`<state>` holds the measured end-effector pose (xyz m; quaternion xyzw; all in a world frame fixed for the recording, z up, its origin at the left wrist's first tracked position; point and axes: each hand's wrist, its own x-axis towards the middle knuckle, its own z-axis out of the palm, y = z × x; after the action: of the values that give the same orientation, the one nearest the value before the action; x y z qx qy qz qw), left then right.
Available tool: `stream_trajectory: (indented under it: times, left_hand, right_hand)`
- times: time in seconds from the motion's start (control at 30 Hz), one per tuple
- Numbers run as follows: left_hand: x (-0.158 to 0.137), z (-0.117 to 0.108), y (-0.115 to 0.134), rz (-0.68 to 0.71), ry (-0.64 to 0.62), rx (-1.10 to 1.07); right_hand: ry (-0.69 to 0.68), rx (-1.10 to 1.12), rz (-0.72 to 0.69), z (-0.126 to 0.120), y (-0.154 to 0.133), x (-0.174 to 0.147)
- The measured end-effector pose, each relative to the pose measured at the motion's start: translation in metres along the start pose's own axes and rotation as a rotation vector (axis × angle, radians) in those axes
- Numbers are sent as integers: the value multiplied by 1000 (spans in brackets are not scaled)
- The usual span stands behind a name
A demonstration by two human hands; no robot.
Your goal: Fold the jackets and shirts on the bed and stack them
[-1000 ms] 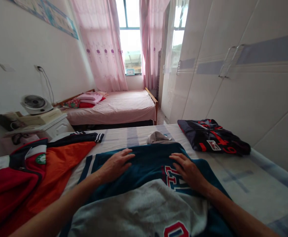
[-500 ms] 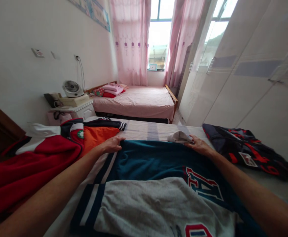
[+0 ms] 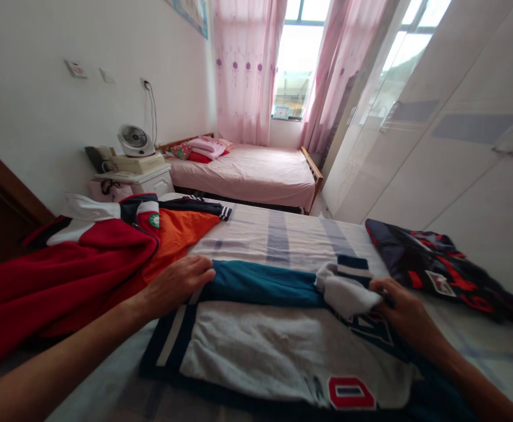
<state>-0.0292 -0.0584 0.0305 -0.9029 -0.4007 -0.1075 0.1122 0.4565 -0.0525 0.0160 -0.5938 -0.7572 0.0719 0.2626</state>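
Note:
A teal and grey sweatshirt (image 3: 256, 334) with navy and white striped trim and red-and-white lettering lies on the striped bed sheet in front of me. Its far side is folded over toward me in a teal band. My left hand (image 3: 180, 281) is closed on the left end of that band, fingers pinched on the cloth. My right hand (image 3: 408, 313) grips the far right edge, where a pale grey piece of fabric (image 3: 346, 293) bunches up beside a navy striped band. The right fingertips are partly hidden by cloth.
On the left lie a red jacket (image 3: 102, 266) and an orange garment (image 3: 177, 231). A folded dark garment (image 3: 441, 269) with red lettering sits at right. Beyond are a pink-covered bed (image 3: 260, 176), a small fan (image 3: 136, 140) on a cabinet, and white wardrobe doors (image 3: 436, 164).
Both hands have brought the sweatshirt's far edge toward me, folding it over the teal part and covering much of the lettering. More of the striped sheet shows behind it.

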Motion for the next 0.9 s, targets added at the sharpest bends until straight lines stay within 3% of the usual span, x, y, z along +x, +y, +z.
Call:
stream_trajectory:
  times: [0.1,0.3,0.47,0.57,0.67,0.8,0.9]
  left_hand:
    - [-13,4,6,-1,-44,-26]
    - [-4,-8,18,-52,-82,9]
    - [-16,-12,17,-172,-249,-275]
    - [-19,-21,4,-344,-150,-375]
    - [-16,-28,-6,-459,7,-406]
    - [-1,-28,-1,-430,96,-511]
    - [16,-27,18,-373,134,-582]
  right_hand:
    - [-41,19,18,7,4,-21]
    - [63,-9,119,6,-3,-12]
    - [-95,79,107,0,4,-9]
    - [-178,221,199,-13,4,-7]
    - [-162,298,327,-19,-3,0]
    - [-60,218,433,-9,-17,10]
    - [93,157,342,-7,-40,18]
